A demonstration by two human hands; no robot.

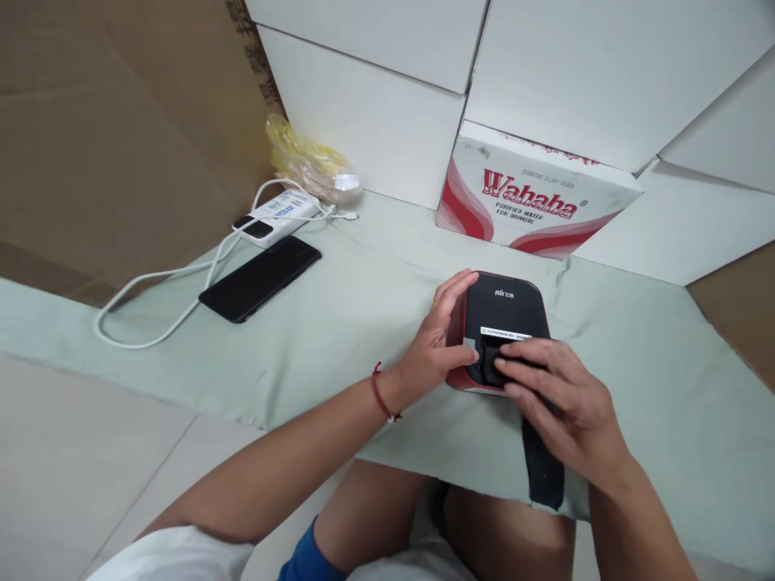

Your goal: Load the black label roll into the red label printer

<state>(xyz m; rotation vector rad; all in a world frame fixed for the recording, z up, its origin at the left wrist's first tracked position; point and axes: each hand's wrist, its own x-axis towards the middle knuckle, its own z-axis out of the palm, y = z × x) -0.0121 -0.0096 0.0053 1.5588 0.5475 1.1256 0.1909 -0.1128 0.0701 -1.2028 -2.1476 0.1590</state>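
A small black and red portable printer [505, 311] lies on the green cloth, its logo at the far end and a white warning label across the middle. My left hand [436, 343] grips its left side, fingers along the far left edge and thumb at the near left corner. Fingertips of my right hand [560, 387] close on the dark part [492, 369] in the printer's near recess; what they pinch there is partly hidden. From under that hand a black strap [543, 464] runs down to the cloth's front edge.
A black phone [260, 278] lies left, beside a white power bank [284, 214] with a looped white cable [136, 345]. Behind them is a yellowish clear plastic bag [308, 157]. A Wahaha water carton [533, 194] stands against white boxes [387, 105]; a cardboard box [121, 137] stands left.
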